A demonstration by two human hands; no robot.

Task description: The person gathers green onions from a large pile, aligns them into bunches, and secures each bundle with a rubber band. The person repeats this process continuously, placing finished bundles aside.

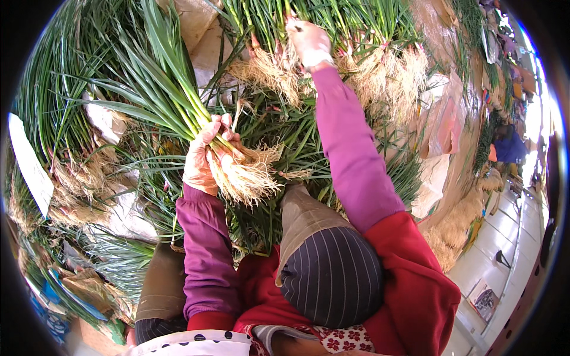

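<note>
My left hand (207,153), in a thin pale glove, is closed around a bunch of long-leaved green plants (189,104) resembling green garlic. Its leaves point up and left, its pale stringy roots (242,173) hang to the right. Farther forward, my right hand (309,40), gloved too, reaches to the stem bases of a row of similar plants (356,22); its fingertips are at a reddish stem, and whether they grip it is unclear. Rooty ends (271,73) lie left of that hand, and more roots (387,80) lie to its right.
Loose green leaves (294,133) cover the ground before my knees. Large bundles (58,102) stand at the left, near a white sheet (31,164). Crumpled plastic (445,115) lies at the right. Beyond it are a tiled floor (503,222) and a person in blue (510,144).
</note>
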